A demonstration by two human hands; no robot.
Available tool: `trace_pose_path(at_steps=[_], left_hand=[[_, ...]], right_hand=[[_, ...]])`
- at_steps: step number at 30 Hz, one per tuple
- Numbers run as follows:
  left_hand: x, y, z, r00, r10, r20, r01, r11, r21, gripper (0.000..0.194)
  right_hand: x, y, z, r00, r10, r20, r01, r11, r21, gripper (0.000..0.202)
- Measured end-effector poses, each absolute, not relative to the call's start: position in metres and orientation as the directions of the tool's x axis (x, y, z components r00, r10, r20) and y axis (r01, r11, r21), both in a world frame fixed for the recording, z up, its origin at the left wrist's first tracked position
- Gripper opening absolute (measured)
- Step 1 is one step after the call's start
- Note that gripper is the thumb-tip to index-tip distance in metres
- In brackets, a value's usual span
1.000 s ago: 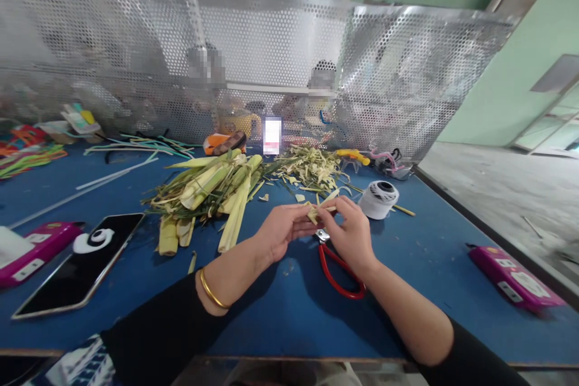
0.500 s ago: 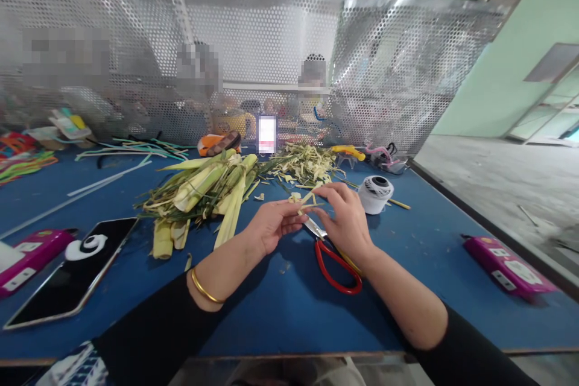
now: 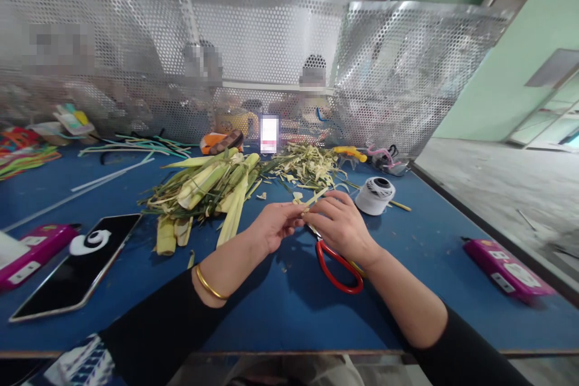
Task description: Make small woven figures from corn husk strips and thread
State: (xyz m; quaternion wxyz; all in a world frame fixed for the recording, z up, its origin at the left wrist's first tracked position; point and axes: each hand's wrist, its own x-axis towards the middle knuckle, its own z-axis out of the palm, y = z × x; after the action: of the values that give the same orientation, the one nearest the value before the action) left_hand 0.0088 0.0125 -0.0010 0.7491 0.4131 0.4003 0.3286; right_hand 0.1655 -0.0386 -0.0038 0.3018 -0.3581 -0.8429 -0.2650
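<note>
Above the middle of the blue table, my left hand (image 3: 277,226) pinches a pale green strip of plant husk (image 3: 315,198) between thumb and fingers. My right hand (image 3: 341,223) meets it fingertip to fingertip, its fingers bent over the same strip. The strip's free end sticks up to the right, past the right knuckles; the part inside the fingers is hidden. Beneath my right hand lie scissors with red handles (image 3: 346,290), their blades mostly covered. A bundle of green and yellowish husks (image 3: 199,187) lies left of my hands, and a heap of shredded strips (image 3: 307,166) lies beyond them.
Right of my hands stands a spool of white thread (image 3: 374,200). A dark-screened phone (image 3: 76,277) and a magenta box (image 3: 40,250) are at left, another magenta box (image 3: 506,268) at right. A perforated metal screen (image 3: 271,30) closes the back, with people behind it.
My right hand has shifted left, and its fingers have closed in against my left fingertips. The strip now points up and to the right. The view has shifted slightly.
</note>
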Motion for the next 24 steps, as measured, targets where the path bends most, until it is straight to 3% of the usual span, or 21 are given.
trace_pose_path(at_steps=[5,9,17,24], left_hand=[[0.008,0.011,0.002,0.464,0.86,-0.213,-0.058,0.269,0.961,0.02],[0.008,0.01,0.003,0.522,0.844,-0.123,0.034,0.123,0.992,0.018],[0.009,0.007,0.001,0.628,0.767,-0.131,0.038,0.137,0.99,0.021],[0.013,0.001,-0.001,0.538,0.826,-0.171,0.073,0.156,0.985,0.019]], right_hand=[[0.166,-0.036,-0.006,-0.347,0.544,0.764,0.773,0.627,-0.095,0.017],[0.165,-0.035,-0.008,-0.174,0.657,0.734,0.754,0.568,-0.33,0.015],[0.165,-0.033,-0.013,0.019,0.821,0.571,0.844,0.293,-0.45,0.022],[0.159,-0.034,-0.016,0.12,0.878,0.464,0.786,0.201,-0.584,0.02]])
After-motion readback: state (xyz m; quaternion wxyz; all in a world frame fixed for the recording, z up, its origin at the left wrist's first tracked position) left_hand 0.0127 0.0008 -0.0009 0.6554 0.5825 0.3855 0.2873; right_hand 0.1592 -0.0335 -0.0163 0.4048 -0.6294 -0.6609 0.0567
